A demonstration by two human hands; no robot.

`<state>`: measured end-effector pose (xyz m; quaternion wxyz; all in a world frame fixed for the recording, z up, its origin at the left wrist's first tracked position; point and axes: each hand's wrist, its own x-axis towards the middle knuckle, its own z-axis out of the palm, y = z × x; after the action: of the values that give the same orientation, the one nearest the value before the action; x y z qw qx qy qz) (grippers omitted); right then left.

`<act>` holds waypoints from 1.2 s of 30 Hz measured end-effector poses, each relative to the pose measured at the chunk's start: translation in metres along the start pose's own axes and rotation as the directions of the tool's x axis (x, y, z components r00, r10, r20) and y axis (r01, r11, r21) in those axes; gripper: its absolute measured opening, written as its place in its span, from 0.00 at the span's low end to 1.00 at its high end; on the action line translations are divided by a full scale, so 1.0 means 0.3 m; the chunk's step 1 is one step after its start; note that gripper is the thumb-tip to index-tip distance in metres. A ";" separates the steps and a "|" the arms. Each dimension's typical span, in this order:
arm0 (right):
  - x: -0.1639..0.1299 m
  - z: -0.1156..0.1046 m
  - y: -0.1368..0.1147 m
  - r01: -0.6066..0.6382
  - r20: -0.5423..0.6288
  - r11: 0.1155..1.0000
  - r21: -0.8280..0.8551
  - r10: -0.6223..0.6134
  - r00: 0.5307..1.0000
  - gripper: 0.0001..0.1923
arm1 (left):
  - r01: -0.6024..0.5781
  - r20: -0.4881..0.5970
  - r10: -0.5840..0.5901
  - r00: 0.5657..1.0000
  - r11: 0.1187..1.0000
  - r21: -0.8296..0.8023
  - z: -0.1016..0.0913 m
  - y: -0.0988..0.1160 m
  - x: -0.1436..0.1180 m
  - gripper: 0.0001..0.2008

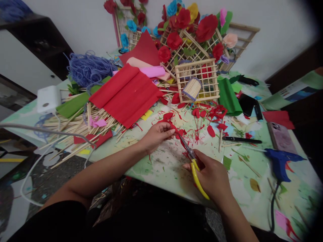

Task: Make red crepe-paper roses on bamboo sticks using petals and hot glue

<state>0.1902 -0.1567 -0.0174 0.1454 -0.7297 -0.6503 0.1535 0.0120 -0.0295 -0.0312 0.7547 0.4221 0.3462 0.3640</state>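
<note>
My left hand (161,134) pinches a small piece of red paper (174,128) near the front of the table. In my right hand (212,174) is a pair of scissors (187,148) with yellow handles. Their blades point up and left and meet the red piece close to my left fingertips. Cut red petals (211,131) and thin red scraps lie scattered just beyond both hands. A large sheet of red crepe paper (128,94) rests on a heap of wooden sticks (75,134) to the left.
Stick lattices with paper flowers (181,18) stand at the back, a small lattice (198,80) before them. Blue yarn (88,69) and a white box (48,99) are left. Rightward lie green paper (228,97), a black pen (242,139), a phone (281,137) and a blue glue gun (279,163).
</note>
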 end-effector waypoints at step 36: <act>-0.005 0.009 0.002 0.058 -0.037 0.998 -0.017 -0.058 0.998 0.16 | 0.013 -0.036 -0.018 0.999 0.992 -0.126 0.013 0.020 -0.008 0.11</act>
<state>0.1896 -0.1582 -0.0200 0.1562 -0.7143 -0.6696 0.1305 0.0124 -0.0307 -0.0237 0.7760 0.3643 0.3398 0.3869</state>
